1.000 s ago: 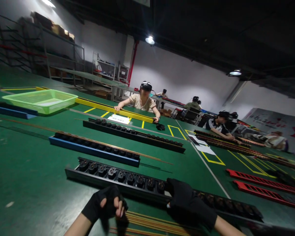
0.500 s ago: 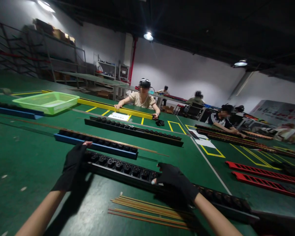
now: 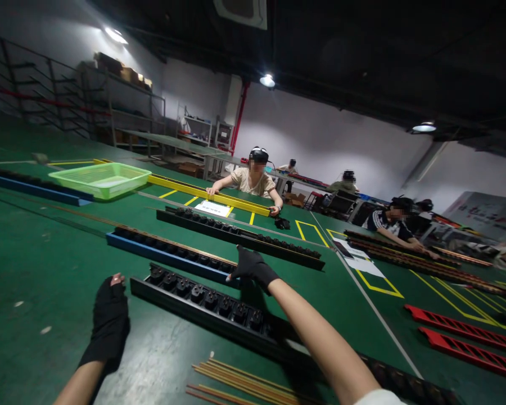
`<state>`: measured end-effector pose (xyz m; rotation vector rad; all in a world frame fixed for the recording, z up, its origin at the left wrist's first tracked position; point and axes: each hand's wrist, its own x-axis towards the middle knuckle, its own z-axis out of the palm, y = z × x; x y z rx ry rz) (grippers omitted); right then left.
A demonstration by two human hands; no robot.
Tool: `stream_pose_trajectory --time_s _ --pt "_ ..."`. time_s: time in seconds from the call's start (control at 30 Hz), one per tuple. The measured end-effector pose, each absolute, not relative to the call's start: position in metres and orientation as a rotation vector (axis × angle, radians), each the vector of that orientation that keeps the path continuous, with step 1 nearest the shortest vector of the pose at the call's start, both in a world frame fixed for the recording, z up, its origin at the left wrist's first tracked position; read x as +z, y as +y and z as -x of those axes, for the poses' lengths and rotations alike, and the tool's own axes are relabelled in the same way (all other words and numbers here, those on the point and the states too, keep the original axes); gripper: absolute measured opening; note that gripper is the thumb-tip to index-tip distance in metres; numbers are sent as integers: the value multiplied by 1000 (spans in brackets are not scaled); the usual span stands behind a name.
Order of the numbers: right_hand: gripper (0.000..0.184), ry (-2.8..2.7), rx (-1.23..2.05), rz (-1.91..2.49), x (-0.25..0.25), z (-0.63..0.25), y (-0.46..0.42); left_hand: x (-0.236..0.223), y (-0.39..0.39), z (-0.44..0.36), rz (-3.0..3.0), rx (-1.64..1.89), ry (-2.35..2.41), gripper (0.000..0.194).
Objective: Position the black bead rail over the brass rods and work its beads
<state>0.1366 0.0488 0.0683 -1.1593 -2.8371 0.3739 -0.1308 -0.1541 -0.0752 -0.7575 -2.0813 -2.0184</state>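
Note:
My left hand (image 3: 108, 318), in a black fingerless glove, is held just left of a long black channel (image 3: 202, 320) lined with black sockets. It is apart from the channel, loosely curled and holding nothing visible. My right hand (image 3: 253, 266), gloved the same way, reaches over the right end of a blue channel (image 3: 152, 252), thumb and fingers apart. Whether it touches the channel is unclear. Thin copper-coloured rods (image 3: 181, 244) lie along the blue channel. More brass-coloured rods (image 3: 236, 379) lie on the table in front of the black channel, which my right forearm partly covers.
Behind the blue channel lies another black channel (image 3: 240, 236). A green basket (image 3: 101, 180) stands at the left. Across the table, a person holds a yellow channel (image 3: 219, 198). Red slotted strips (image 3: 468, 332) lie at the right; another person (image 3: 390, 219) works behind dark strips.
Both hands have left the near black channel. My left hand moved left and down; my right moved up and left to the blue channel's right end. The view has shifted.

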Motion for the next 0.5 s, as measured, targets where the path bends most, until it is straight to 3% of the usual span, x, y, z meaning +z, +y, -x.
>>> stream_pose_trajectory --time_s 0.5 --pt "119 -3048 255 1088 24 17 64 -90 -138 137 582 -2323 -1950 42"
